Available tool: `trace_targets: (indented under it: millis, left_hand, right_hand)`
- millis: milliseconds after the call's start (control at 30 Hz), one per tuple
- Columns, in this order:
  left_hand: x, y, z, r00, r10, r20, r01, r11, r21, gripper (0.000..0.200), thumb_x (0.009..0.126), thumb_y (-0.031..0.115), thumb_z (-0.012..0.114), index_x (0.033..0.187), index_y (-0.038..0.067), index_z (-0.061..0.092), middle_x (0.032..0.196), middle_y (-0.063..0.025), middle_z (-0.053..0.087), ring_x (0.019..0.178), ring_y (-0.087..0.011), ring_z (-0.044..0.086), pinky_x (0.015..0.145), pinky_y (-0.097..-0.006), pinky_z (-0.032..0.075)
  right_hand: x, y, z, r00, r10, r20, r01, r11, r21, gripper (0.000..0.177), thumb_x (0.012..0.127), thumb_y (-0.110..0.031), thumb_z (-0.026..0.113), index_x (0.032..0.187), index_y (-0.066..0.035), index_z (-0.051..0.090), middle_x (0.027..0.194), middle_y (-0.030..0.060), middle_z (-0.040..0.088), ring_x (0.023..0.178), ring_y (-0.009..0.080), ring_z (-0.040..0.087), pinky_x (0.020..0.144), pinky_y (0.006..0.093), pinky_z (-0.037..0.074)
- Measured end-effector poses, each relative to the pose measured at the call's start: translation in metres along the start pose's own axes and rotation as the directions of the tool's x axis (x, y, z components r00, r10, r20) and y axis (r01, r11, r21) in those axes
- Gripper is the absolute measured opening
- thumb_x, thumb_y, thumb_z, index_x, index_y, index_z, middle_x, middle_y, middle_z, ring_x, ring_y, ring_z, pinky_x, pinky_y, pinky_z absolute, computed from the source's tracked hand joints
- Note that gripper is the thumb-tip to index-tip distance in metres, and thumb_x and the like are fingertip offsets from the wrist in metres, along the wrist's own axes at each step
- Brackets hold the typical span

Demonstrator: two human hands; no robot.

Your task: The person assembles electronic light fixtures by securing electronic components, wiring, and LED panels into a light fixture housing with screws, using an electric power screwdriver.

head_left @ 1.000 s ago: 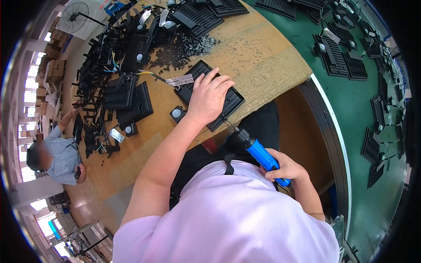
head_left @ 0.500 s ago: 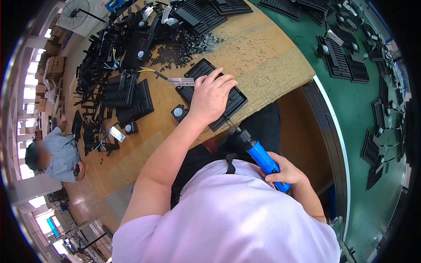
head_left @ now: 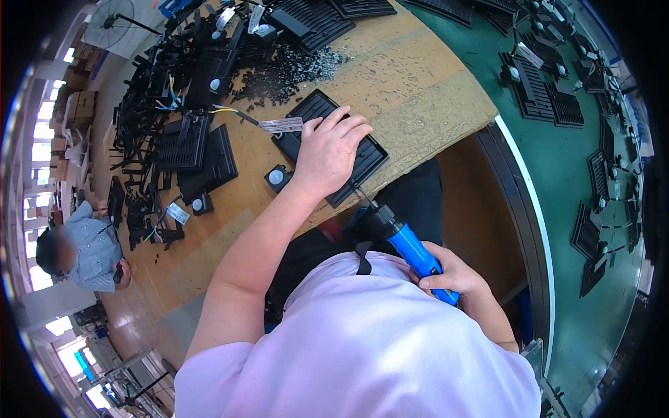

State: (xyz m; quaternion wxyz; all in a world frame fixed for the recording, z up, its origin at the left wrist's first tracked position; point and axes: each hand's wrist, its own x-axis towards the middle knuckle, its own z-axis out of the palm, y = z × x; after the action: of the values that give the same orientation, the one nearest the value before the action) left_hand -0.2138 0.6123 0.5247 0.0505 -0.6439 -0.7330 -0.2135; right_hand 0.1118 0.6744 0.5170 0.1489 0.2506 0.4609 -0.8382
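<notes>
A black ribbed lamp housing point(head_left: 367, 160) lies face up at the front edge of the wooden table. My left hand point(head_left: 331, 150) is laid across it, with the fingertips over its far rim. My right hand point(head_left: 449, 270) is wrapped round the blue body of an electric screwdriver point(head_left: 411, 247). Its thin bit slants up to the near edge of the housing, close to the right corner. A cable with a white label point(head_left: 282, 125) runs out from the housing's left side. Beside it stands a small black box with a round white dome point(head_left: 276, 177).
A pile of small screws point(head_left: 300, 73) lies beyond the housing. Black brackets point(head_left: 139, 132) and stacked housings point(head_left: 209, 157) crowd the table's left. On the right, a green conveyor belt point(head_left: 516, 181) carries more lamps. At far left sits another person point(head_left: 90, 244).
The view has shifted slightly, so the table things appear a little further left. My hands keep the same hold, and the screwdriver bit stays at the housing's near edge.
</notes>
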Motion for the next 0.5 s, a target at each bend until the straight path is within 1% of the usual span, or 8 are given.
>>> trace_targets:
  millis: [67,167,267,500]
  left_hand:
    - [0.0002,0.0006,-0.0008,1.000,0.001,0.004,-0.001,1.000,0.005,0.024,0.091,0.007,0.061,0.113,0.014,0.069,0.123,0.0000,0.066,0.128,-0.0235,0.054,0.098,-0.0425,0.038]
    - [0.0003,0.0025,-0.0018,1.000,0.000,0.003,0.000,1.000,0.007,0.023,0.092,0.007,0.061,0.112,0.014,0.069,0.123,0.0000,0.066,0.128,-0.0229,0.054,0.098,-0.0424,0.038]
    - [0.0013,0.0026,-0.0010,1.000,-0.001,0.003,0.001,1.000,0.011,0.023,0.092,0.007,0.061,0.112,0.014,0.069,0.122,0.0000,0.066,0.128,-0.0227,0.054,0.098,-0.0424,0.038]
    - [0.0006,0.0026,-0.0006,1.000,-0.011,0.007,0.011,1.000,0.003,0.022,0.092,0.007,0.061,0.112,0.012,0.069,0.122,-0.0007,0.066,0.128,-0.0230,0.054,0.099,-0.0426,0.038]
  right_hand:
    - [-0.0016,-0.0069,0.0048,0.999,0.021,-0.033,-0.020,1.000,0.005,0.083,0.067,-0.032,0.091,0.135,-0.003,0.052,0.106,0.0088,0.065,0.098,0.0189,0.061,0.092,0.0335,0.048]
    - [-0.0003,-0.0028,0.0066,0.997,-0.020,-0.078,0.015,0.998,-0.066,0.083,0.067,-0.032,0.091,0.135,-0.003,0.052,0.109,0.0092,0.064,0.101,0.0196,0.061,0.095,0.0344,0.047]
    - [-0.0004,0.0010,0.0044,0.995,-0.007,-0.095,-0.003,0.994,-0.106,0.084,0.068,-0.033,0.091,0.136,-0.003,0.052,0.110,0.0094,0.064,0.102,0.0200,0.061,0.096,0.0354,0.047]
    - [-0.0015,-0.0047,0.0047,0.996,0.011,-0.092,-0.023,0.992,-0.128,0.088,0.070,-0.034,0.089,0.141,-0.002,0.049,0.114,0.0107,0.063,0.106,0.0220,0.060,0.098,0.0364,0.046]
